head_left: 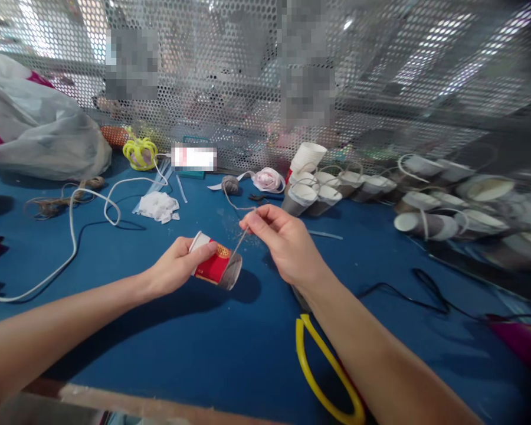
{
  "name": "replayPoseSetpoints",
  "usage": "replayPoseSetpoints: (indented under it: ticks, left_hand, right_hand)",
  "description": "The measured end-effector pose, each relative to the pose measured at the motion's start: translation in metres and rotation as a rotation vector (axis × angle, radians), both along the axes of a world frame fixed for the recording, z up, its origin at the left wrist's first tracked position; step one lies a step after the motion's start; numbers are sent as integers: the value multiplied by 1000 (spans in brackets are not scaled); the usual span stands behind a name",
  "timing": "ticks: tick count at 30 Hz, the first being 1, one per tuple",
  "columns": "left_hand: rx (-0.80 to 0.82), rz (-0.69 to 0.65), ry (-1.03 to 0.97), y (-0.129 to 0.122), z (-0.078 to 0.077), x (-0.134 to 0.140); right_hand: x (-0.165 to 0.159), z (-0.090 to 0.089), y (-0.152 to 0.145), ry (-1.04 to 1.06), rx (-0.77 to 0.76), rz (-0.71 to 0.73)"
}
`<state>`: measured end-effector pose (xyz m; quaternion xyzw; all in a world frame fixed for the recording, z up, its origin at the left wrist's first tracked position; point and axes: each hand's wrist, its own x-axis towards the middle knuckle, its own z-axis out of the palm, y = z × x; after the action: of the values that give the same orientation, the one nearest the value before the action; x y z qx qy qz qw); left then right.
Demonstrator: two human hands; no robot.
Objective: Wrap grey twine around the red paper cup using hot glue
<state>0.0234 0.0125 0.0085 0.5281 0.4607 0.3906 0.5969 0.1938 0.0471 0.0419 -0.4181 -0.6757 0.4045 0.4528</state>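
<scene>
My left hand (181,262) is closed around a red and white paper cup (210,268), tilted on its side above the blue table. Grey yarn (233,274) is wound about the cup's right-hand end. From there a taut strand (242,237) runs up to my right hand (281,236), which pinches it between thumb and fingers. Beyond that hand the strand leads back to a small grey yarn ball (230,185) on the table. Scissors with yellow handles (307,354) lie below my right forearm, their blades mostly hidden.
Several grey-wrapped cups with handles (303,195) stand at the back right, more (429,224) further right. A white cable (73,230) crosses the left side, near white scraps (158,206). A perforated metal panel (230,53) closes off the back. A plastic bag (44,130) sits back left.
</scene>
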Motion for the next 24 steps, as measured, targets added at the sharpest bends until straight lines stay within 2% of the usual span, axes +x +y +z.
replayPoseSetpoints:
  ticks: [6, 15, 24]
  left_hand:
    - [118, -44, 47, -10, 1, 0]
    - [390, -81, 142, -17, -4, -7]
    - [647, -76, 132, -17, -8, -9]
  right_hand:
    - [0, -3, 2, -224, 61, -29]
    - [-4, -3, -3, -245, 11, 34]
    - [-7, -8, -5, -312, -22, 50]
